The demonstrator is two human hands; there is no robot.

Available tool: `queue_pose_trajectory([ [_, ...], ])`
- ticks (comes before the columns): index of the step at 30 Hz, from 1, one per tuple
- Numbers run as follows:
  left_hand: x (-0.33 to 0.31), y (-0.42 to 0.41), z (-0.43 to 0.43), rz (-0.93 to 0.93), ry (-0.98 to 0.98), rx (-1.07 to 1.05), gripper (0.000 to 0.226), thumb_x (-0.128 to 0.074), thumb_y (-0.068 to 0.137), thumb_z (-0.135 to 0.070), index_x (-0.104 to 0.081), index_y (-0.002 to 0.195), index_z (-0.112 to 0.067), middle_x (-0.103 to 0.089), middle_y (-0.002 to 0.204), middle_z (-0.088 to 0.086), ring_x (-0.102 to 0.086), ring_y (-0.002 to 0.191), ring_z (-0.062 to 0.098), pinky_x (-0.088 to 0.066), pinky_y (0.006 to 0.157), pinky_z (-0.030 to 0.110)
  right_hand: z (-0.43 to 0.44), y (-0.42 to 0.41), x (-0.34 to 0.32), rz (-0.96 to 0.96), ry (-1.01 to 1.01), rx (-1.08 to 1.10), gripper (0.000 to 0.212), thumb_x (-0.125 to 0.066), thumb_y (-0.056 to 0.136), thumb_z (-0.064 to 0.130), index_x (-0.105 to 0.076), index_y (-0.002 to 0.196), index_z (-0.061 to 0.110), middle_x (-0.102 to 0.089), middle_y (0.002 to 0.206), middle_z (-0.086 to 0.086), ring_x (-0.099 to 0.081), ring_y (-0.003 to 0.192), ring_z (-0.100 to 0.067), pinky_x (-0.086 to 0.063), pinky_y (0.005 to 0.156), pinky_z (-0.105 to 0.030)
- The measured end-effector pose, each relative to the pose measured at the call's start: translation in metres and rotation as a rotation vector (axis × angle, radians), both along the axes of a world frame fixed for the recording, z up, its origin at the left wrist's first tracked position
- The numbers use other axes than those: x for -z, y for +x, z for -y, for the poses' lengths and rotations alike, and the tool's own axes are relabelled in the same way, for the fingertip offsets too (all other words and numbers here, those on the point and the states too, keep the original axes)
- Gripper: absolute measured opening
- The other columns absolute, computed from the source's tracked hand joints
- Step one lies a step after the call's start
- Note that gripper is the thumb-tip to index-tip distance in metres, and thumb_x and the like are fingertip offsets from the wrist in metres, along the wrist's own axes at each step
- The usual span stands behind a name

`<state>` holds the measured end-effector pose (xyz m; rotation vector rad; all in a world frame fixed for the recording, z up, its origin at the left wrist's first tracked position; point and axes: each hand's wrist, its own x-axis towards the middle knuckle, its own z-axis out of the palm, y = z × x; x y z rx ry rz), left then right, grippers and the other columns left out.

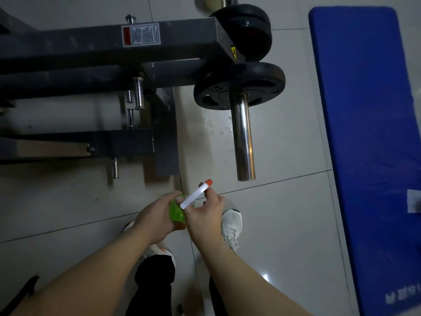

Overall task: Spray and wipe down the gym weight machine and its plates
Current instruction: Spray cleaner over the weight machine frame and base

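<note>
Standing over the floor (284, 201), looking straight down. Both hands meet low in the middle of the view, in front of the shoes (231, 226).

Left hand (155, 218): fingers curled round a green bottle (176, 213), gripping its body from the left. Only part of the green shows between the two hands.

Right hand (205, 215): fingers wrapped about the white sprayer (196, 195) on top of the bottle. Its orange tip (208, 182) angles up and to the right, toward the bar. Cannot tell whether a finger is on the trigger.

Machine (91, 44): dark steel frame filling the upper left, well apart from the hands. A white and red label (141, 34) sits on the top beam; a yellow sticker (234, 52) is near the beam's right end. Chrome pins (139, 93) stick out of the frame below.

Plate (257, 76): one black disc on a chrome bar (242, 137), seated against the frame end. The bar's bare length runs toward the camera, its end just above the sprayer tip in the view. Two thicker black plates (248, 26) sit above and behind.

Droplets (216, 124): wet specks on the tile left of the bar, under the plate.

Blue pad (364, 133): runs along the right edge, clear of the machine.
</note>
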<state>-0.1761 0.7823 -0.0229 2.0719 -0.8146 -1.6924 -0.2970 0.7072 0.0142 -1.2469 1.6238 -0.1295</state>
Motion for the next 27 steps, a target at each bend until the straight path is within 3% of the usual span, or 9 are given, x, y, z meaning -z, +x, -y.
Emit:
queue_pose_trajectory([
  [5,-0.026,-0.009,0.010,0.053,-0.019,-0.013,0.067,-0.080,0.054,-0.057,-0.059,0.117,-0.047,-0.066,0.112,-0.025,-0.067,0.099,0.008,-0.056,0.087,0.033,0.002,-0.001,-0.016,0.030,-0.020,-0.020,0.024,-0.082,0.081,0.036,-0.063,0.095,0.033,-0.058,0.101,0.003,-0.060,0.091,-0.012,-0.049,0.072,-0.016],
  [10,-0.104,-0.012,-0.003,0.036,0.001,-0.038,0.084,-0.089,0.063,-0.042,-0.049,0.137,-0.039,-0.062,0.122,-0.020,-0.063,0.108,0.007,-0.053,0.094,0.030,0.014,-0.001,-0.093,0.038,0.038,-0.168,0.030,-0.082,0.077,0.036,-0.061,0.098,0.030,-0.056,0.098,0.001,-0.056,0.089,-0.008,-0.049,0.071,-0.016],
  [12,-0.146,-0.007,-0.010,-0.036,-0.008,-0.060,0.077,-0.092,0.058,-0.023,-0.058,0.125,-0.041,-0.071,0.115,-0.014,-0.068,0.107,0.015,-0.058,0.090,0.034,0.023,-0.003,-0.143,0.078,0.055,-0.203,0.032,-0.085,0.076,0.035,-0.058,0.093,0.028,-0.059,0.092,0.005,-0.062,0.088,-0.013,-0.055,0.070,-0.023],
  [15,-0.226,0.007,-0.006,-0.002,-0.030,-0.036,0.075,-0.093,0.059,-0.018,-0.055,0.116,-0.049,-0.069,0.104,-0.033,-0.067,0.099,-0.003,-0.049,0.078,0.009,0.040,-0.002,-0.234,0.169,0.069,-0.244,0.032,-0.086,0.080,0.024,-0.058,0.092,0.031,-0.066,0.085,0.010,-0.068,0.080,-0.003,-0.056,0.072,-0.019],
  [17,-0.278,0.015,0.001,0.032,-0.043,-0.024,0.080,-0.092,0.056,-0.038,-0.052,0.126,-0.047,-0.069,0.109,-0.026,-0.068,0.094,0.003,-0.052,0.078,0.017,0.047,-0.003,-0.286,0.146,0.008,-0.275,0.028,-0.085,0.078,0.032,-0.062,0.094,0.030,-0.071,0.084,0.006,-0.070,0.081,-0.006,-0.061,0.079,-0.036],
  [20,-0.351,0.026,0.020,0.058,-0.089,-0.047,0.073,-0.093,0.067,-0.028,-0.054,0.128,-0.037,-0.069,0.115,-0.008,-0.066,0.082,0.006,-0.056,0.080,0.026,0.051,-0.004,-0.357,0.156,-0.071,-0.328,0.038,-0.082,0.075,0.043,-0.064,0.108,0.033,-0.072,0.087,0.004,-0.071,0.083,-0.015,-0.060,0.078,-0.048],
  [22,-0.389,0.030,0.036,0.065,-0.144,-0.033,0.073,-0.091,0.073,-0.022,-0.055,0.136,-0.024,-0.064,0.118,-0.007,-0.060,0.094,0.000,-0.048,0.082,0.014,0.052,-0.006,-0.400,0.141,-0.153,-0.370,0.031,-0.080,0.079,0.040,-0.060,0.101,0.044,-0.070,0.086,0.010,-0.068,0.082,-0.008,-0.059,0.072,-0.037],
  [24,-0.425,0.029,0.045,0.065,-0.194,0.017,0.082,-0.091,0.073,-0.025,-0.051,0.145,-0.025,-0.060,0.131,-0.007,-0.058,0.114,0.008,-0.048,0.097,0.021,0.050,-0.011,-0.437,0.148,-0.209,-0.416,0.029,-0.079,0.080,0.033,-0.058,0.094,0.048,-0.067,0.083,0.015,-0.063,0.079,-0.001,-0.050,0.063,-0.020],
  [27,-0.454,0.024,0.054,0.045,-0.232,0.084,0.095,-0.092,0.066,-0.038,-0.047,0.148,-0.033,-0.055,0.142,-0.014,-0.053,0.130,0.010,-0.045,0.112,0.035,0.050,-0.017,-0.469,0.209,-0.273,-0.418,0.028,-0.080,0.079,0.027,-0.065,0.098,0.042,-0.067,0.083,0.016,-0.064,0.078,-0.003,-0.053,0.068,-0.026],
])
